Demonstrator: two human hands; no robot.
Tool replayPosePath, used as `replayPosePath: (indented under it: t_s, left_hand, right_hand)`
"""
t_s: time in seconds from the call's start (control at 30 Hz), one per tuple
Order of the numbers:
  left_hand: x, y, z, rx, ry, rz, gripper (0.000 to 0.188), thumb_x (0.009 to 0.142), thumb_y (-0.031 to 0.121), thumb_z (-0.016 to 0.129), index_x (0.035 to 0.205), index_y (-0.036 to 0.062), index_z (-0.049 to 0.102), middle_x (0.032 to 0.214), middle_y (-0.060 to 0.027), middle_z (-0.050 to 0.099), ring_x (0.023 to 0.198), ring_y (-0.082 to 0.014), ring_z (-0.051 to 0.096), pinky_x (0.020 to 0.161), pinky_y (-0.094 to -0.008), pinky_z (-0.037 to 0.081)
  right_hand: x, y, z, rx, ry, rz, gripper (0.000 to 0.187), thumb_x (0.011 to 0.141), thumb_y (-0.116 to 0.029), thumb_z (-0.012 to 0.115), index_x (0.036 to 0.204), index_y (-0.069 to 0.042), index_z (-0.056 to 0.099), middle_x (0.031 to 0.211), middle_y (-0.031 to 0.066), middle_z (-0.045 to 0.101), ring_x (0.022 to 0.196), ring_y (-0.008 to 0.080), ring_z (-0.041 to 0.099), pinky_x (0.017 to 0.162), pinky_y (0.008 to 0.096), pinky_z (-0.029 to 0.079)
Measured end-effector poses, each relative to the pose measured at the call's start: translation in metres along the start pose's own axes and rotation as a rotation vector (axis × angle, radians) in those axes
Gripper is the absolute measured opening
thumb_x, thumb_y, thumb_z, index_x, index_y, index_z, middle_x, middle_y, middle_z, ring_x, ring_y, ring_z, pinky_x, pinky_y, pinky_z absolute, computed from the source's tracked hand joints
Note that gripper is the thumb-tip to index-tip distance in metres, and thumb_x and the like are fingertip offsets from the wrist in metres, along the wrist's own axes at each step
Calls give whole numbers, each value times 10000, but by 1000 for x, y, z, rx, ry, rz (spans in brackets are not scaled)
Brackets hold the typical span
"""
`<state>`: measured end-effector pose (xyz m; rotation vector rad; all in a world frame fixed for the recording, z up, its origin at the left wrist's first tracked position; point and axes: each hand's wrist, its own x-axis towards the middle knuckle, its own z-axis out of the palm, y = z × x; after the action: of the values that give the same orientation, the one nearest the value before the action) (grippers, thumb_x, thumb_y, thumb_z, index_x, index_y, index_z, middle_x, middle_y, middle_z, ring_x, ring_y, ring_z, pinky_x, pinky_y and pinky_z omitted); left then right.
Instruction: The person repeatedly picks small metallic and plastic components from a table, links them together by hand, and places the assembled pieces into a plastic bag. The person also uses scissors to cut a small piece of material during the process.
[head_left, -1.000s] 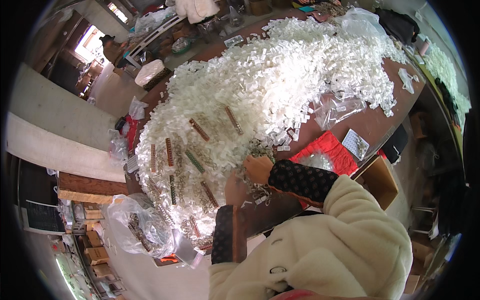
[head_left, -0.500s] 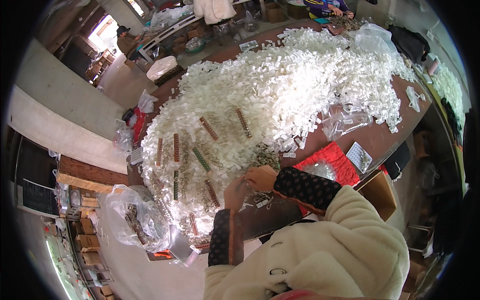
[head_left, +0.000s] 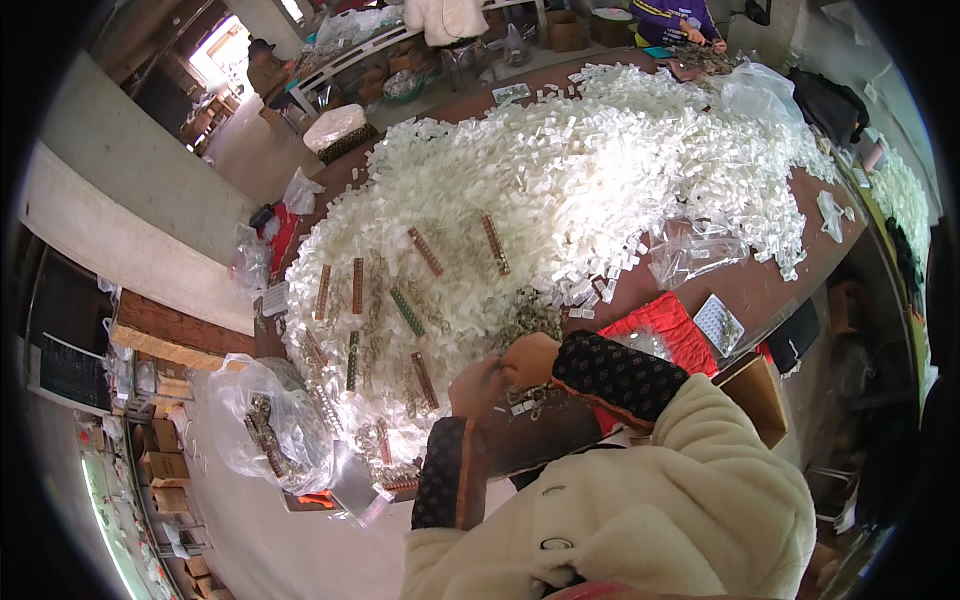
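My left hand (head_left: 476, 388) and my right hand (head_left: 531, 358) meet at the near edge of a brown table (head_left: 820, 225), fingers pinched together. Anything between the fingertips is too small or hidden to name. Just beyond my right hand lies a heap of small metal pieces (head_left: 530, 315). Below it, a few white pieces (head_left: 523, 406) and metal bits rest on the tabletop. A large pile of small clear-white plastic pieces (head_left: 600, 160) spreads beyond both hands. Across its left part lie several reddish-brown strips (head_left: 424, 380) and a green strip (head_left: 406, 311), with metal chain-like pieces among them.
Right of my hands are a red cloth (head_left: 680, 335) and a white tray (head_left: 718, 325). A clear bag (head_left: 690, 262) lies beyond them. Lower left, another bag (head_left: 310, 440) holds metal pieces. An open cardboard box (head_left: 752, 400) stands below the table's right edge. Other people work farther back.
The whole view has shifted slightly. My hands stay close together at the same place, with only a small shift of the fingers.
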<state>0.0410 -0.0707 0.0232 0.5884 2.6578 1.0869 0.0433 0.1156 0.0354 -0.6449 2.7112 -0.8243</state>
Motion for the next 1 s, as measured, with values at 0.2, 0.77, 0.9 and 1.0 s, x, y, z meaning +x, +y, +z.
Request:
replayPosePath:
  t_s: [0.2,0.77,0.9,1.0]
  left_hand:
    - [1,-8,16,-68,61,-30,304,869,286,586,1120,130,658,997,-132,668,955,-337,626,821,-407,498]
    - [2,-12,21,-111,161,61,330,857,136,590,1179,72,623,1095,-154,640,1000,-339,620,842,-391,507]
    - [2,-12,27,-32,170,62,358,877,122,563,1230,74,591,1080,-151,625,961,-341,616,805,-388,502]
    - [3,-12,32,7,143,-3,385,888,109,547,1270,64,559,1079,-165,613,963,-360,602,812,-392,490]
  right_hand:
    - [9,15,14,-56,-17,117,304,755,-347,536,683,-100,698,719,156,664,714,382,653,641,500,522]
    - [9,24,24,-34,170,-69,233,829,-247,538,761,-56,652,718,136,640,711,364,641,641,478,509]
    - [10,26,29,-58,181,-61,248,810,-250,544,724,-43,650,666,139,633,663,367,636,608,484,507]
    - [12,23,33,-96,159,-27,269,806,-257,545,691,-34,643,630,132,626,636,367,634,588,487,502]
